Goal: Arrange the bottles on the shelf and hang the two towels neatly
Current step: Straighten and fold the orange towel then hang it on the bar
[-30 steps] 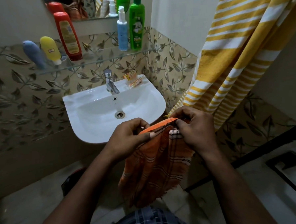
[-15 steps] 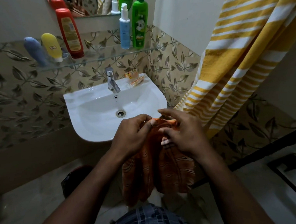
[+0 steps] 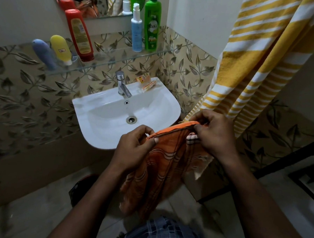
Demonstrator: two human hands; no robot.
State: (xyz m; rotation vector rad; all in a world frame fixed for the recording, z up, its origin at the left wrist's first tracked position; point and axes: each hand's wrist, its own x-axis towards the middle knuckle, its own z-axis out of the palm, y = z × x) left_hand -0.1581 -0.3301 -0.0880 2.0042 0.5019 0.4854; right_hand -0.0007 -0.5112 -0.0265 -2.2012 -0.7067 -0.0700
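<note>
An orange checked towel [image 3: 162, 166] hangs in front of me, below the sink's front rim. My left hand [image 3: 136, 147] pinches its top edge on the left, and my right hand [image 3: 213, 134] pinches the same edge on the right, stretching it between them. A yellow-and-white striped towel [image 3: 262, 55] hangs at the right from above the frame. On the glass shelf [image 3: 113, 61] stand a blue tube [image 3: 43, 53], a yellow tube [image 3: 60, 49], a red bottle [image 3: 79, 35], a light blue pump bottle [image 3: 136, 30] and a green bottle [image 3: 152, 26].
A white sink [image 3: 106, 132] with a chrome tap [image 3: 122, 84] is fixed under the shelf; small orange sachets [image 3: 147, 82] lie on its back rim. A mirror [image 3: 99, 5] sits above. A black bar [image 3: 282, 159] runs along the lower right wall.
My hands, close together on the bunched towel half a second ago, have moved apart, spreading its top edge. The view has shifted slightly.
</note>
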